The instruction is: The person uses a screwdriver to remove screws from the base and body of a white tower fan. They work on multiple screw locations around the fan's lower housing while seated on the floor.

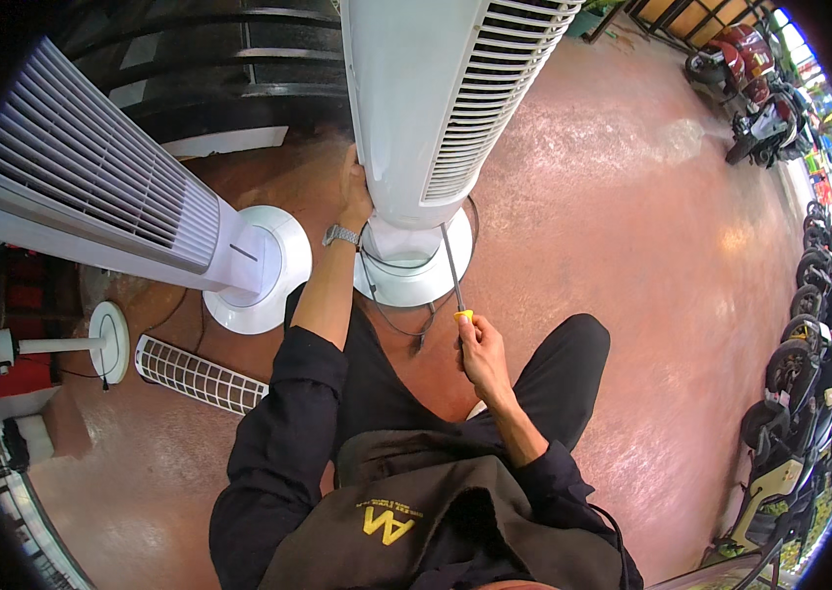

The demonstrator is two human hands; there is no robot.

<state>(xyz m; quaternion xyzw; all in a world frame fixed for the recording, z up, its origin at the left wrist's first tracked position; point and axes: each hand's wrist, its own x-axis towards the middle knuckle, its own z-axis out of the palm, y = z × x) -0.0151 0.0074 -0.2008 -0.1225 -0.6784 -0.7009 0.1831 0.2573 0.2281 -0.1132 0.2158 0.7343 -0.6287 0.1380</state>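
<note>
A white tower fan [411, 118] stands upright before me on its round base [406, 287], its slatted grille on the right side. My left hand [355, 195], with a metal watch on the wrist, holds the fan's left side low down; some of its fingers are hidden by the fan body. In my right hand [483, 356] is a screwdriver [453, 270] with a long dark shaft and a yellow collar at the handle. The fingers are wrapped round its handle, and the shaft's tip meets the lower edge of the fan body, under the grille.
A second tower fan [111, 187] stands at left. Near it lie a detached white grille panel [202, 376] and a small round stand [111, 342]. A power cord [421, 339] trails beside the base. Motorcycles [798, 369] line the far right, and dark curved bars [209, 59] stand behind.
</note>
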